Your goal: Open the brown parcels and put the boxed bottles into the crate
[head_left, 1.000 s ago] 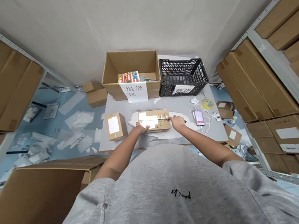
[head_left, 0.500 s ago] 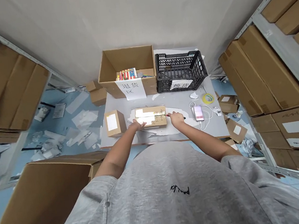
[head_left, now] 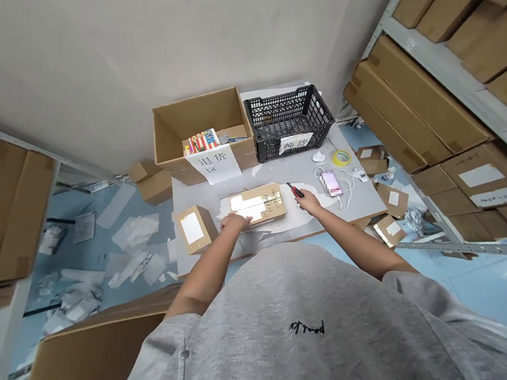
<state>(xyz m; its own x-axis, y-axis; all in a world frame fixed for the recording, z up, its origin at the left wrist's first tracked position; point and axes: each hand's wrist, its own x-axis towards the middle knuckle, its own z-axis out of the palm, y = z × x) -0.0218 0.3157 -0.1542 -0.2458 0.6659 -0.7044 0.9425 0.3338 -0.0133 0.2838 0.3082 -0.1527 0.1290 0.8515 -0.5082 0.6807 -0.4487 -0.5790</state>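
My left hand (head_left: 235,221) rests on the front edge of a taped cardboard parcel (head_left: 258,204), which lies flat on the grey table (head_left: 351,199) with white patches on its top. My right hand (head_left: 308,201) grips a small red-and-black utility knife (head_left: 295,190), a little to the right of the parcel and not touching it. A small cardboard carton (head_left: 195,228) with a white label stands left of my left hand. Nearest my right hand lies a smartphone (head_left: 331,183) on a white cable.
An open cardboard box (head_left: 198,119) holding a striped item and a black plastic crate (head_left: 289,123) stand at the table's far side, both with paper signs. A yellow tape roll (head_left: 341,157) lies nearby. Shelves of flat cartons flank the table; paper scraps litter the floor.
My right hand has drawn the knife off the parcel's right end, moving up and right. My left hand stays on the parcel. The whole view has tilted.
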